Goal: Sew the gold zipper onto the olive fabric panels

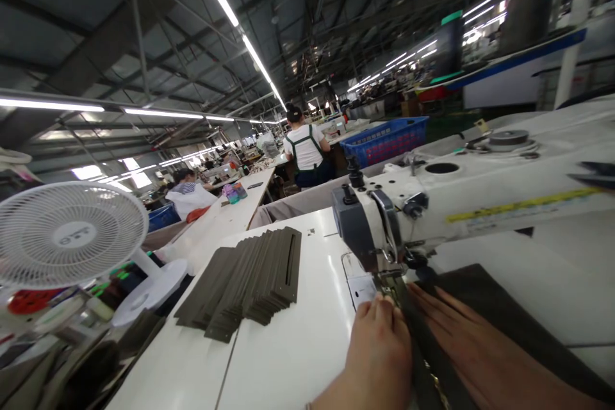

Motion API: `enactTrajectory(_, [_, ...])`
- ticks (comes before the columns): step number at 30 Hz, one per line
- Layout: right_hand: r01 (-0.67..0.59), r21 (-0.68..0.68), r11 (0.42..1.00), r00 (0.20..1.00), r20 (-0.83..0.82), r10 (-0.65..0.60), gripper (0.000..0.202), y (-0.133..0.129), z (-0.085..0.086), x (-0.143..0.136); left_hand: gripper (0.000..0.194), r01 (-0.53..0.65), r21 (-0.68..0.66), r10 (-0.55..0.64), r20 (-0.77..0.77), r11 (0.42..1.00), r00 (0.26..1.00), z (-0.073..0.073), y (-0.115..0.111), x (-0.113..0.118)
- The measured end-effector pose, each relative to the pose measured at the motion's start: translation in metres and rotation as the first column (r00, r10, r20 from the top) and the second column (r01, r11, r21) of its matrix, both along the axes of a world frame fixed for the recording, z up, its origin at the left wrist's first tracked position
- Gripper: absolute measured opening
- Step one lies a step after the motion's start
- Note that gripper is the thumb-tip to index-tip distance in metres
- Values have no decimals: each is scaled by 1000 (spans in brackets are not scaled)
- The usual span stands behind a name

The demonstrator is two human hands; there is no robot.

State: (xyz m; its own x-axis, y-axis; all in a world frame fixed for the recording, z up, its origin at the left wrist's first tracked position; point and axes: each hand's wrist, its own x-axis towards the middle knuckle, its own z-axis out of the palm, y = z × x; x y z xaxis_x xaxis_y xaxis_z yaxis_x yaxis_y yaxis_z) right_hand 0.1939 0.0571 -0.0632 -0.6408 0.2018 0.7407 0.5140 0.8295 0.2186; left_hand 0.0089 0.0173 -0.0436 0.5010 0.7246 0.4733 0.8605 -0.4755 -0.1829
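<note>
Left hand (382, 343), lower centre of frame: fingers bunched and bent over a dark strip (423, 362), just in front of the needle area; cannot tell whether pinching or only pressing. Right hand (459, 336), lower right: laid flat, fingers straight and close together, resting on dark cloth (507, 307). Strip between the hands, with gold-coloured glints along the bottom edge of frame; cloth spread beyond the right hand toward the lower right corner.

Sewing machine (355, 224), right of centre: white and grey, yellow measuring tape (519, 206) along its arm. Stack of dark flat pieces (247, 282), left of centre: fanned out on a white table (283, 359). White fan (74, 234), far left. Blue basket (384, 141) and a seated person in a white top (305, 148), upper centre.
</note>
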Motion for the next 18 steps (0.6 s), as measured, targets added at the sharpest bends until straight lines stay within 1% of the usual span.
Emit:
enactTrajectory(3, [-4,-58,998,1000,0,4,68,4,-5,0,17,-25,-133,26,9,991,1000,16,-3,2])
enactTrajectory(5, [-4,-87,996,999,38,8,66,8,-10,0,16,-50,-224,58,29,973,998,27,-4,3])
enactTrajectory(8, [-11,-120,993,997,79,21,64,16,-11,0,17,-68,-312,87,45,948,995,38,-4,4])
enactTrajectory(11, [-25,-177,984,997,66,37,65,17,3,3,18,-99,-358,127,55,928,990,42,-2,3])
enactTrajectory(14, [-60,-218,974,997,35,69,60,2,25,12,16,-129,-391,160,48,911,986,41,1,2])
enactTrajectory(16, [-129,-186,974,989,46,139,49,-17,36,17,16,-124,-405,156,46,906,987,41,2,1])
enactTrajectory(18, [-208,-91,974,976,46,213,33,-38,38,19,19,-111,-402,146,57,909,988,42,1,0])
